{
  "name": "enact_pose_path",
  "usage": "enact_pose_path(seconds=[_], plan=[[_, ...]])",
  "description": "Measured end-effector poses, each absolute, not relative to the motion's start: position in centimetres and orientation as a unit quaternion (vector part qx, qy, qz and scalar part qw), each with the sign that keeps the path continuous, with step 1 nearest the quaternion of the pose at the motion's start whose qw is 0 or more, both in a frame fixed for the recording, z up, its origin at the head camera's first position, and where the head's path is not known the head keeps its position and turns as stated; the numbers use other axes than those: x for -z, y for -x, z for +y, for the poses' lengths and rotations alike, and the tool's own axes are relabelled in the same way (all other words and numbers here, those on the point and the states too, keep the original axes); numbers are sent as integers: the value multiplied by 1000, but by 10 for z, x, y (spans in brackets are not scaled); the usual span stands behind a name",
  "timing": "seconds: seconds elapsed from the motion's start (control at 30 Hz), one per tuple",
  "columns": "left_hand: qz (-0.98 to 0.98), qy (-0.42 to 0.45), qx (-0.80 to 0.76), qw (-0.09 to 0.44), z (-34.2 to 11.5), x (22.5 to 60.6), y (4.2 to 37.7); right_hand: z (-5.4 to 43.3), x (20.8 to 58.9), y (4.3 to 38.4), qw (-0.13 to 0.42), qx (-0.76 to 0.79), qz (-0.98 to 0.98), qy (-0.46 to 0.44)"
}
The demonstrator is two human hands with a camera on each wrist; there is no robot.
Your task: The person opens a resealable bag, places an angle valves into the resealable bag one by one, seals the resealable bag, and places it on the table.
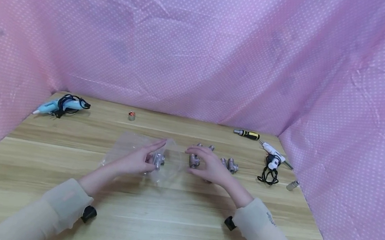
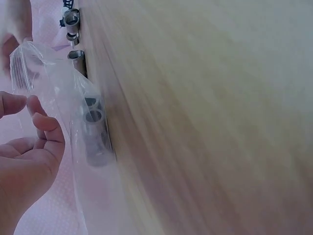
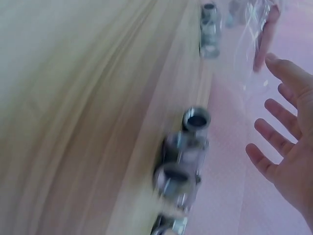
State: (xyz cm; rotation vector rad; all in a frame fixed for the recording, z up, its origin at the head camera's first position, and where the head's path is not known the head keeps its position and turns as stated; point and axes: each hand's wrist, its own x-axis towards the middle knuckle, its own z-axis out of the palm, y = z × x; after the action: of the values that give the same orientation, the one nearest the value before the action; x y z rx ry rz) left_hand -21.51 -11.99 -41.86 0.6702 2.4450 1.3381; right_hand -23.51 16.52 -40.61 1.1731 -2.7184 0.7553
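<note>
A clear plastic bag [image 1: 122, 149] lies on the table with metal pipe fittings [image 2: 94, 128] inside it. My left hand [image 1: 136, 160] is at the bag, thumb and fingertip pinching its film in the left wrist view. To the right, my right hand [image 1: 211, 166] hovers beside the bag's mouth, its fingers [image 3: 274, 137] spread and holding nothing. Metal tee fittings [image 1: 194, 160] lie behind and below that hand, partly covered by it in the head view. In the right wrist view, loose fittings [image 3: 178, 161] stand near the palm, blurred.
More tee fittings [image 1: 232, 165] lie right of my right hand. Farther right are a yellow-black screwdriver [image 1: 249, 135], a white corded tool [image 1: 273, 152] and a small metal cylinder [image 1: 292, 185]. A blue corded tool [image 1: 50, 107] and a small jar [image 1: 131, 116] sit at the back left.
</note>
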Motion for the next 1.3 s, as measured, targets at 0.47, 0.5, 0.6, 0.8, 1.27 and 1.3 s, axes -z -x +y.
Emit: enact_pose_path(seconds=[0.47, 0.5, 0.6, 0.8, 1.27, 1.3], plan=[[841, -236, -470, 125, -121, 429, 213, 221, 426, 228, 21, -195, -925, -325], [845, -237, -465, 120, -121, 430, 213, 223, 428, 229, 18, -189, -926, -325], [842, -243, -467, 119, -122, 430, 213, 230, 431, 230, 16, -169, -927, -335], [825, -248, -489, 134, -123, 430, 213, 237, 434, 232, 0, -150, -925, -350], [825, -237, -498, 124, -128, 425, 212, 240, 435, 239, 6, -130, -915, -382], [826, -238, -496, 122, -128, 424, 212, 240, 435, 239, 5, -130, -914, -384]])
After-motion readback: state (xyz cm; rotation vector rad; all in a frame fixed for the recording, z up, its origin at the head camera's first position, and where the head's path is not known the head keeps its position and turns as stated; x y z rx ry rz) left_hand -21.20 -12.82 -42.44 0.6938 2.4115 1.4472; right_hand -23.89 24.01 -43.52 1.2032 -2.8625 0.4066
